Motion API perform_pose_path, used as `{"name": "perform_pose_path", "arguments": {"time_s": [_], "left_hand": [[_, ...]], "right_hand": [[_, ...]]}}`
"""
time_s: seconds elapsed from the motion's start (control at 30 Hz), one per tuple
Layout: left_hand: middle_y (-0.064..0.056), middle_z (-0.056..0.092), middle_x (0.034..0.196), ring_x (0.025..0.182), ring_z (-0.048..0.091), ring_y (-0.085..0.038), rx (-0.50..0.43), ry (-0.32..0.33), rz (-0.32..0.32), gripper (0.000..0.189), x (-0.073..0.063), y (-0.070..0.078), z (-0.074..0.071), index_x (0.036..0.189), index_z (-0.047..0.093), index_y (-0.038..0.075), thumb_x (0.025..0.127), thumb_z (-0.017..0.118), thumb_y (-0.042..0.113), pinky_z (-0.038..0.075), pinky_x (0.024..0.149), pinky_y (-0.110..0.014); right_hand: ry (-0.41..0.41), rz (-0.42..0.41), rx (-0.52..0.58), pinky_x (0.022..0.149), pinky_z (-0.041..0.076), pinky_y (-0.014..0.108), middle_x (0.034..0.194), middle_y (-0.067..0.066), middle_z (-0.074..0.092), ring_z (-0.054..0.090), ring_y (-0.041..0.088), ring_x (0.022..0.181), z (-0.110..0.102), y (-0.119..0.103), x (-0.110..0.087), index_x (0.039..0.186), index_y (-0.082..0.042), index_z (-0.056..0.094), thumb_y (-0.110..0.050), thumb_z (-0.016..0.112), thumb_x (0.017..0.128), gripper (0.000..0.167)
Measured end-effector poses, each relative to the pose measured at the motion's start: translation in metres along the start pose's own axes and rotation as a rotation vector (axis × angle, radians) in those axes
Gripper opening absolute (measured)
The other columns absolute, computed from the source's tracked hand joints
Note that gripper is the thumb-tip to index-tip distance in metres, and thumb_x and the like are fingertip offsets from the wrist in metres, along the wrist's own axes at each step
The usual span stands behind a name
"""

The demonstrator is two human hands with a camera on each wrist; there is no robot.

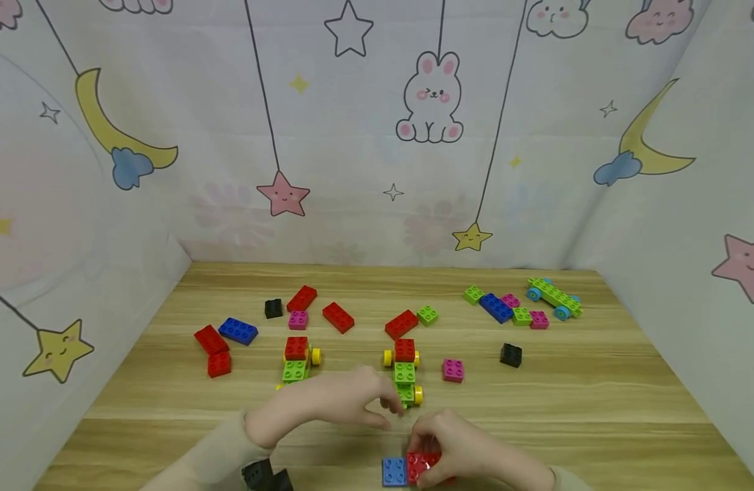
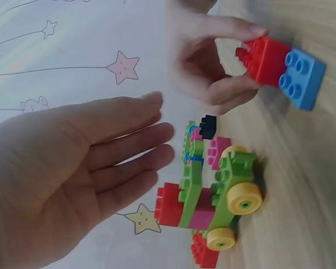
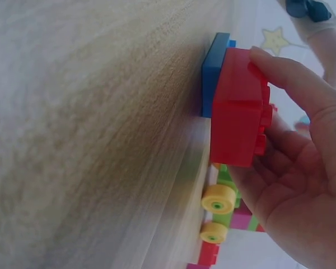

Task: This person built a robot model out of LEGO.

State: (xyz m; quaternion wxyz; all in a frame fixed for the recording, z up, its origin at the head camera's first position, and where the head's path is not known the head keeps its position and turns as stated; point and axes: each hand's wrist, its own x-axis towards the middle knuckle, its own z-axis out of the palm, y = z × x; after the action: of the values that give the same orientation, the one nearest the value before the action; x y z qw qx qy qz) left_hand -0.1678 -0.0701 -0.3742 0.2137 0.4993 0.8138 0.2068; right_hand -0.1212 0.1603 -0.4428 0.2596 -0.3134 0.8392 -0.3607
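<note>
My right hand pinches a red toy brick between thumb and fingers near the front of the table. Against that brick's left end sits a light blue brick; in the right wrist view the red brick stands out higher than the blue one. My left hand hovers to the left, its palm empty and fingers relaxed in the left wrist view. Just beyond its fingertips stands a brick car with yellow wheels, green blocks and a red block on top.
Partly behind the left forearm is a second yellow-wheeled car. A green car with blue wheels stands at back right. Loose bricks lie around, including a pink one, a black one and a blue one. A printed cloth encloses the table.
</note>
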Motion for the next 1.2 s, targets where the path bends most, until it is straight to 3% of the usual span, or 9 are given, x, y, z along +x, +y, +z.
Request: {"name": "perform_pose_path", "arguments": {"time_s": [0.2,0.3,0.43,0.83,1.2], "left_hand": [[-0.005,0.072,0.108,0.1,0.067,-0.013,0.087,0.193,0.02,0.021,0.002,-0.004,-0.021,0.11,0.072,0.006,0.091,0.069,0.013,0.054,0.086,-0.021],[-0.007,0.072,0.11,0.1,0.068,-0.018,0.138,0.282,-0.001,0.023,0.005,-0.006,-0.033,0.112,0.071,0.004,0.091,0.069,0.012,0.055,0.086,-0.025],[-0.006,0.072,0.11,0.102,0.068,-0.02,0.177,0.345,-0.061,0.024,0.013,-0.011,-0.048,0.113,0.071,0.006,0.091,0.07,0.013,0.056,0.087,-0.031],[-0.011,0.064,0.13,0.122,0.059,-0.027,0.202,0.321,-0.199,0.041,0.044,-0.033,-0.075,0.131,0.061,0.004,0.093,0.068,0.017,0.049,0.101,-0.04],[-0.01,0.058,0.139,0.128,0.054,-0.028,0.161,0.284,-0.237,0.054,0.068,-0.053,-0.087,0.14,0.053,0.009,0.091,0.071,0.022,0.046,0.106,-0.041]], "right_hand": [[0.0,0.016,0.017,0.066,0.046,0.016,0.083,-0.019,0.06,0.05,-0.006,0.074,0.0,0.0,0.001,0.091,-0.017,0.07,-0.02,0.085,0.073,0.023],[-0.005,0.034,0.029,0.065,0.045,0.016,0.082,-0.019,0.059,0.049,-0.005,0.073,0.0,-0.001,0.001,0.09,-0.017,0.07,-0.019,0.085,0.073,0.023],[-0.009,0.047,0.03,0.065,0.045,0.016,0.081,-0.018,0.059,0.049,-0.005,0.072,-0.001,-0.002,0.002,0.088,-0.017,0.069,-0.018,0.086,0.073,0.022],[-0.024,0.061,0.046,0.065,0.045,0.016,0.081,-0.017,0.059,0.049,-0.005,0.071,-0.001,-0.002,0.004,0.086,-0.017,0.068,-0.018,0.086,0.073,0.022],[-0.029,0.076,0.052,0.065,0.045,0.016,0.081,-0.017,0.059,0.048,-0.004,0.071,-0.001,-0.002,0.005,0.085,-0.017,0.067,-0.017,0.086,0.073,0.022]]}}
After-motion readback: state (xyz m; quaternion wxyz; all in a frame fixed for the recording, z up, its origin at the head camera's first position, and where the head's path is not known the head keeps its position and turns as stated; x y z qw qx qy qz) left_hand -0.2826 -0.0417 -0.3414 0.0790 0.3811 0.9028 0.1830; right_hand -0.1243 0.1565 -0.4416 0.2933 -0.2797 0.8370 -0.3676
